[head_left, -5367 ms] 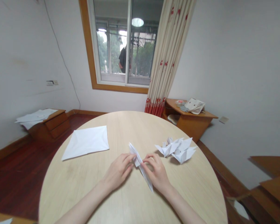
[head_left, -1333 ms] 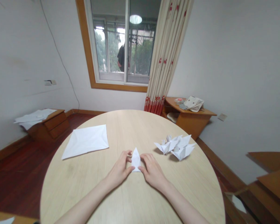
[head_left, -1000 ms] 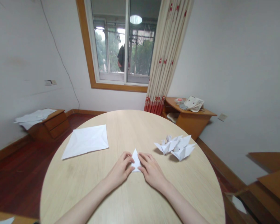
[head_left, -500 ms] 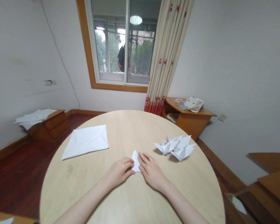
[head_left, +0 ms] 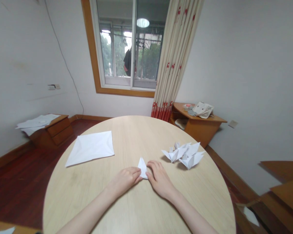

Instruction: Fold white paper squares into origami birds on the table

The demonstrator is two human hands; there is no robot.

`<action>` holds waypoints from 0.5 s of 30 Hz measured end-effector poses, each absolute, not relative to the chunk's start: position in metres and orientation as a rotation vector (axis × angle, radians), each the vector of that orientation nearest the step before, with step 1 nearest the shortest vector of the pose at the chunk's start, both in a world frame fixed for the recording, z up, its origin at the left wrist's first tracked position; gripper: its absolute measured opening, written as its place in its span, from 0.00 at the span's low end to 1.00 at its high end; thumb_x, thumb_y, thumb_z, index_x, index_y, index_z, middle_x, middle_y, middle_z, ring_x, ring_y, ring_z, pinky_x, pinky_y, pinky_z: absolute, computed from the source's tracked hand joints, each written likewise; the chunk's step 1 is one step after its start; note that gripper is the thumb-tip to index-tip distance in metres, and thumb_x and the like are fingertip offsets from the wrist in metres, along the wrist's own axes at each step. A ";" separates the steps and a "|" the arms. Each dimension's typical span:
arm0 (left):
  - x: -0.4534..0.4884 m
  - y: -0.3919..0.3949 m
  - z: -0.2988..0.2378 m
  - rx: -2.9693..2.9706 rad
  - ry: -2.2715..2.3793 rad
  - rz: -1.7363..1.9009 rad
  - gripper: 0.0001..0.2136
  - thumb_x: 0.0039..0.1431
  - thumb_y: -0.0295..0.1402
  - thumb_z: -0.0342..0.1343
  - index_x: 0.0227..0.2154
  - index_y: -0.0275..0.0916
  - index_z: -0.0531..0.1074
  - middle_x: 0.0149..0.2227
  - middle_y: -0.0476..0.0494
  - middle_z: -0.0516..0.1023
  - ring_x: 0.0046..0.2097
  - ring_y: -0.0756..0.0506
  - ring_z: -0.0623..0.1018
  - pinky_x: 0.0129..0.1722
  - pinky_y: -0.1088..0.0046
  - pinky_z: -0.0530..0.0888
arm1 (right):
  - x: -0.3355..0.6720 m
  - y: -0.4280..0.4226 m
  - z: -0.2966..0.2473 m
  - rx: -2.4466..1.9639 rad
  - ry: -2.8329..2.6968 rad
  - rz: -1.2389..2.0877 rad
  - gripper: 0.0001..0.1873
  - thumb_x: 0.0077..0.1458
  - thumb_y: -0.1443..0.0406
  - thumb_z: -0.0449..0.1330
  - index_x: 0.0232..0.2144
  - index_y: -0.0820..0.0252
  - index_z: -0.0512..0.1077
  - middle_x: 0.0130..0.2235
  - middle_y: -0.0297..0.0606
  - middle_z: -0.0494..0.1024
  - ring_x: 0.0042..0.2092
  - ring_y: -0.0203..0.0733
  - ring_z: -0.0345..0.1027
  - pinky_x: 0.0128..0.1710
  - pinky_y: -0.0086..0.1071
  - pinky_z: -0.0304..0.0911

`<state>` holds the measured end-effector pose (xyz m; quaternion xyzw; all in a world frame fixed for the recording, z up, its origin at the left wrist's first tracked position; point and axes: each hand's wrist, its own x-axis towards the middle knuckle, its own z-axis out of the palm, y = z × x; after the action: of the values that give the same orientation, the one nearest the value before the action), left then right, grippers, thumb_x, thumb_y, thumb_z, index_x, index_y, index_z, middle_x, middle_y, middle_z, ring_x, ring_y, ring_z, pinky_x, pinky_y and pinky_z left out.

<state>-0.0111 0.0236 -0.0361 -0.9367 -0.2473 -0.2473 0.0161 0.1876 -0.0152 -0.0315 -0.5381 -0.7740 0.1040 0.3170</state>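
Observation:
A small white folded paper [head_left: 143, 168] lies on the round table, narrow at the top and wider toward me, with a split tip. My left hand [head_left: 129, 177] grips its left edge, fingers together and thumb at the lower side. My right hand [head_left: 160, 178] is on the opposite edge, its thumb and curled fingers closed at the paper's right side. Part of both edges is hidden under the fingertips. To the right of my right hand sits a cluster of several folded white paper shapes [head_left: 185, 153] with pointed tips.
White paper sheets [head_left: 91, 148] lie flat at the left of the round wooden table [head_left: 134, 130]. Beyond it stand a low drawer cabinet [head_left: 60, 128] with papers on top and a corner cabinet [head_left: 202, 125] holding a cloth bag [head_left: 203, 110]. A curtain [head_left: 172, 65] hangs beside the window.
My right fingers have drawn back from the paper's upper right edge and curled, so more of it shows. My left fingers have pulled closer together on the left edge.

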 end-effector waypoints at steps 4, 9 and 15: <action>-0.011 0.023 -0.035 -2.888 -0.787 -0.778 0.12 0.67 0.32 0.47 0.39 0.33 0.75 0.40 0.37 0.81 0.40 0.42 0.81 0.40 0.66 0.78 | 0.187 -0.016 -0.029 -1.443 -2.009 0.270 0.01 0.59 0.67 0.53 0.34 0.58 0.65 0.39 0.40 0.69 0.44 0.46 0.63 0.46 0.42 0.63; -0.010 0.023 -0.037 -2.812 -0.774 -0.837 0.14 0.68 0.33 0.44 0.37 0.34 0.75 0.39 0.38 0.82 0.38 0.43 0.82 0.38 0.68 0.79 | 0.187 -0.014 -0.030 -1.432 -2.047 0.259 0.10 0.63 0.65 0.50 0.29 0.57 0.66 0.40 0.40 0.68 0.45 0.45 0.61 0.47 0.42 0.61; -0.010 0.022 -0.035 -2.713 -0.699 -0.956 0.14 0.69 0.34 0.44 0.39 0.33 0.74 0.38 0.37 0.81 0.38 0.43 0.82 0.38 0.66 0.79 | 0.185 -0.014 -0.028 -1.419 -2.017 0.366 0.14 0.64 0.65 0.50 0.25 0.57 0.66 0.38 0.38 0.68 0.43 0.44 0.61 0.47 0.41 0.61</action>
<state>-0.0104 0.0225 -0.0355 -0.9127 -0.2352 -0.3217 0.0903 0.1847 -0.0139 -0.0282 -0.5394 -0.7670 0.1392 0.3185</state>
